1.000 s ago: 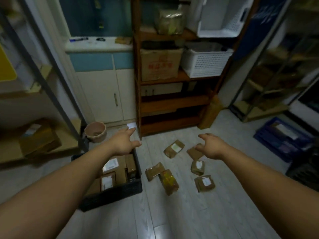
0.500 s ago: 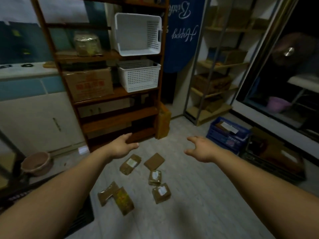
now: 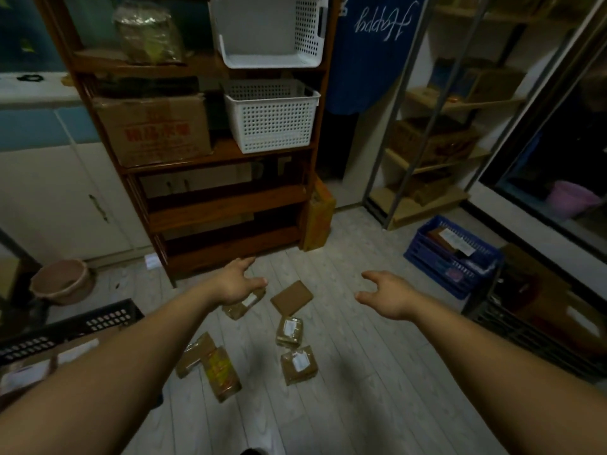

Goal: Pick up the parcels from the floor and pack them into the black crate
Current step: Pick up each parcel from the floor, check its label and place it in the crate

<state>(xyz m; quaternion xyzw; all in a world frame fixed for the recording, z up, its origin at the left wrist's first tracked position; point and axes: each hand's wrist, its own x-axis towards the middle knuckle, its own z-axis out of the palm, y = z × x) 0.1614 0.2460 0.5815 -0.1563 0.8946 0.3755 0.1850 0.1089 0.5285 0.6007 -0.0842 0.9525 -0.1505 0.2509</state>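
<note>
Several brown parcels lie on the pale plank floor: a plain flat one [image 3: 291, 296], two with white labels [image 3: 289, 330] [image 3: 299, 364], a yellow-printed one [image 3: 220, 373] against another brown one [image 3: 193, 354]. My left hand [image 3: 237, 282] hovers empty, fingers spread, over a labelled parcel [image 3: 243, 305] that it partly hides. My right hand [image 3: 386, 293] is stretched out to the right of the parcels, fingers loosely bent, holding nothing. The black crate [image 3: 70, 325] sits at the lower left with labelled parcels inside, partly behind my left arm.
A wooden shelf unit [image 3: 226, 198] holds a cardboard box and two white baskets behind the parcels. A blue crate [image 3: 450, 257] and a dark crate [image 3: 538, 326] stand on the right. A pink basin [image 3: 60, 281] is at the left, a metal rack at the back right.
The view swung right, then partly back, so the black crate has re-entered at the lower left. Both hands stay empty and outstretched; the left one now hangs over a labelled parcel.
</note>
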